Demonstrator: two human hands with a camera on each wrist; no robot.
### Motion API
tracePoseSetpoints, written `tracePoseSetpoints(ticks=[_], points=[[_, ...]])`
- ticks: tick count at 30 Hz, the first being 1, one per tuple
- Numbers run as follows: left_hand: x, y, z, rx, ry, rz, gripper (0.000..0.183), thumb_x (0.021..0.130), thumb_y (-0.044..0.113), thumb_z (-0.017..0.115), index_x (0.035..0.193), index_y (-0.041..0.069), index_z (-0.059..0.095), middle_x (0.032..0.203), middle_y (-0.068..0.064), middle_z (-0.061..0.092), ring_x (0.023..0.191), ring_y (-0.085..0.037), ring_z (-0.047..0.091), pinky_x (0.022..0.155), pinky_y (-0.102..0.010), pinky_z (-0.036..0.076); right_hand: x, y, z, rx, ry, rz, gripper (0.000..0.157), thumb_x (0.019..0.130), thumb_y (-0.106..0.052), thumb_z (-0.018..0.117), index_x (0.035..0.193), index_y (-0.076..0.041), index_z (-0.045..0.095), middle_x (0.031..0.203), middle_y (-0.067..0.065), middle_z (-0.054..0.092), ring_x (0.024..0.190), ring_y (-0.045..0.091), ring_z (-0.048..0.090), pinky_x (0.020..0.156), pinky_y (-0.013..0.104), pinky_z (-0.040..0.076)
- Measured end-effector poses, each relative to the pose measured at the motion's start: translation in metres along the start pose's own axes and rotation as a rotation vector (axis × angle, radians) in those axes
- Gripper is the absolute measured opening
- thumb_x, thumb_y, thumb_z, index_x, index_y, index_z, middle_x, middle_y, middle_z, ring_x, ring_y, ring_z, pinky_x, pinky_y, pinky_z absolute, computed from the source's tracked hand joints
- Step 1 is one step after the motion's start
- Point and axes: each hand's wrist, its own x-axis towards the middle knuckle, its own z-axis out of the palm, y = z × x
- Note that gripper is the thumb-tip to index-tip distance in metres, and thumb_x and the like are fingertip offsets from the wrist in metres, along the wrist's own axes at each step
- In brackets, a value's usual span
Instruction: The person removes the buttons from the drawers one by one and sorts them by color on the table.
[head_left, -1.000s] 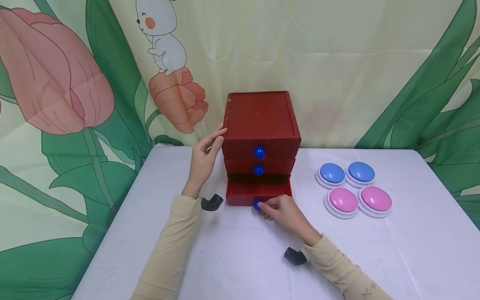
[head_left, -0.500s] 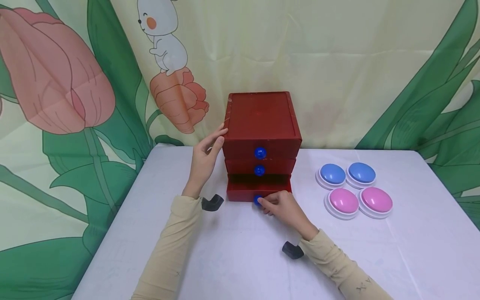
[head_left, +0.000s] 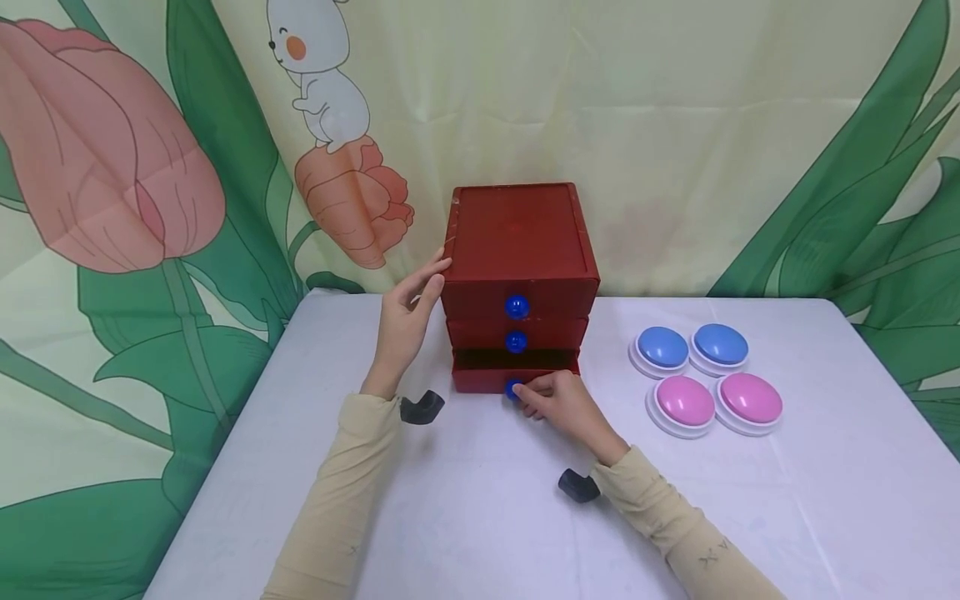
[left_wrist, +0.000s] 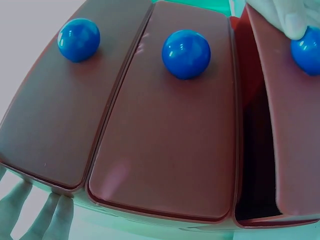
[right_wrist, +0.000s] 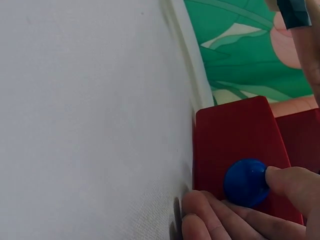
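Observation:
A dark red cabinet (head_left: 517,233) with three stacked drawers, each with a round blue knob, stands at the back of the table. Its bottom drawer (head_left: 480,382) is partly out, and a dark gap shows behind its front. My right hand (head_left: 566,408) pinches the bottom drawer's blue knob (right_wrist: 246,182) between thumb and fingers. Against the cabinet's left side rests my left hand (head_left: 405,321), its fingers extended near the upper edge. In the left wrist view the upper and middle drawers (left_wrist: 165,115) are closed, and left fingertips touch the cabinet's side.
Right of the cabinet sit two blue push buttons (head_left: 663,347) and two pink push buttons (head_left: 686,401) on white bases. A black wrist-camera piece (head_left: 422,407) shows by the left wrist, another (head_left: 579,486) by the right. A printed curtain (head_left: 645,150) hangs behind the white table (head_left: 465,508).
The bottom drawer has slid inward toward the cabinet, with my right hand moving forward on its knob. My left hand has stayed against the cabinet's side.

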Motion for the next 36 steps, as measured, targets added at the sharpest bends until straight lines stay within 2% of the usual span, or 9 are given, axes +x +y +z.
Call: tracePoseSetpoints(ticks=[11, 21, 31, 36], points=[[-0.001, -0.002, 0.001, -0.001, 0.006, -0.007, 0.034, 0.102, 0.01, 0.055, 0.133, -0.001, 0.061, 0.148, -0.012, 0.051, 0.136, -0.02, 0.05, 0.105, -0.047, 0.047, 0.011, 0.001, -0.003, 0.017, 0.0, 0.025, 0.027, 0.096, -0.025, 0.067, 0.097, 0.0, 0.078, 0.08, 0.009, 0.075, 0.07, 0.02, 0.071, 0.066, 0.03, 0.059], [-0.001, 0.0, 0.001, 0.014, 0.011, -0.007, 0.034, 0.102, 0.01, 0.054, 0.133, -0.001, 0.061, 0.148, -0.011, 0.051, 0.137, -0.021, 0.049, 0.106, -0.047, 0.047, 0.019, 0.002, -0.002, 0.021, 0.024, 0.05, 0.03, 0.096, -0.028, 0.066, 0.093, 0.0, 0.077, 0.078, 0.009, 0.074, 0.069, 0.02, 0.071, 0.066, 0.031, 0.059], [0.0, -0.001, 0.002, -0.003, 0.014, -0.004, 0.034, 0.101, 0.009, 0.055, 0.133, -0.001, 0.061, 0.148, -0.01, 0.052, 0.137, -0.018, 0.05, 0.102, -0.034, 0.049, 0.025, 0.004, -0.005, 0.048, 0.039, 0.042, 0.03, 0.096, -0.026, 0.066, 0.093, 0.002, 0.077, 0.079, 0.011, 0.075, 0.069, 0.021, 0.072, 0.066, 0.031, 0.059], [-0.001, -0.001, 0.002, -0.004, 0.018, -0.006, 0.033, 0.101, 0.008, 0.055, 0.133, -0.001, 0.061, 0.148, -0.011, 0.052, 0.137, -0.019, 0.049, 0.104, -0.04, 0.048, 0.027, 0.005, -0.005, 0.071, 0.033, 0.039, 0.031, 0.096, -0.025, 0.066, 0.095, 0.004, 0.076, 0.081, 0.014, 0.075, 0.07, 0.022, 0.072, 0.066, 0.033, 0.06]])
